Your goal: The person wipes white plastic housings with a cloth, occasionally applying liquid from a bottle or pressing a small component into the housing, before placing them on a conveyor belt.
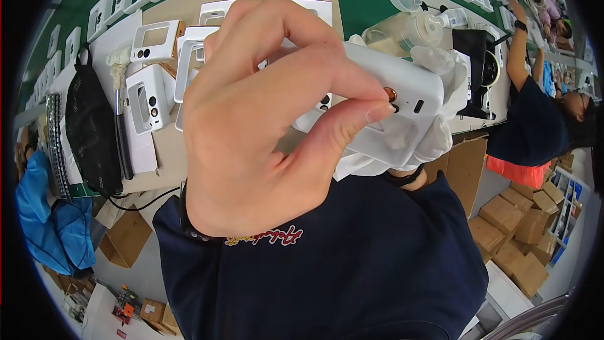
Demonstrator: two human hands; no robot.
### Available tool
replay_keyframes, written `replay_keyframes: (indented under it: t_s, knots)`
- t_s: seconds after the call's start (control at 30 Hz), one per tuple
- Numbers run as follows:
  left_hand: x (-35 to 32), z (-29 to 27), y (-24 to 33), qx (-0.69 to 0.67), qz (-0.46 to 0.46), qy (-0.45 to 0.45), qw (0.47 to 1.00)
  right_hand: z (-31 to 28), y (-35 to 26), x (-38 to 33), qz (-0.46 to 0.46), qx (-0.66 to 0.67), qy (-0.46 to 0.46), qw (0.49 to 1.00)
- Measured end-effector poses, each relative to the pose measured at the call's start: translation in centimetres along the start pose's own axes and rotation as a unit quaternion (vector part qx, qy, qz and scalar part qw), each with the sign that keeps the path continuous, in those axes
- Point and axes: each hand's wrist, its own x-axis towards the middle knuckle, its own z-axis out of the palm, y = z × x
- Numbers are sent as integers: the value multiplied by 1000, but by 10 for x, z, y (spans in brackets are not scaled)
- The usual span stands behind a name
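My left hand (264, 113) is bare and fills the middle of the view, its back toward me. Its thumb and index finger pinch at a small copper-coloured round piece (391, 94) at the end of a white plastic housing (402, 75). A dark round spot shows beside that piece, partly behind the thumb tip. I cannot tell whether the piece is seated in the housing. In a white glove, my right hand (434, 141) grips the housing from the right, its fingers wrapped round it. Much of the housing is hidden behind my left hand.
More white housings (150, 97) lie on the table to the left. A black mesh pouch (91, 129) is at the left edge. Beyond the housing are a clear plastic bottle (402, 31) and a black device (475, 72). A co-worker (535, 119) stands at the right, near cardboard boxes (503, 208).
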Motion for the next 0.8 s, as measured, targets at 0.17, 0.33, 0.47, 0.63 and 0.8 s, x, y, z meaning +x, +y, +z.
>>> replay_keyframes:
  t_s: [0.17, 0.33, 0.47, 0.63, 0.8]
  knots:
    - [1, 1, -1, -12, -6, 12, 1000, -6, 3, 1, -3, -39, -29, 999]
    - [0, 4, -2, -17, -3, 33, 999, -4, 4, 2, 4, -3, -8, 1000]
    - [-1, 5, -1, 29, 13, 44, 999, -2, 3, 4, 3, 4, -2, 1000]
    - [0, -1, -10, 79, 73, 42, 993, 2, 0, 4, 11, 3, 7, 1000]
    - [10, 2, -14, -148, -99, 0, 984, -13, 10, 0, -36, -36, -65, 997]
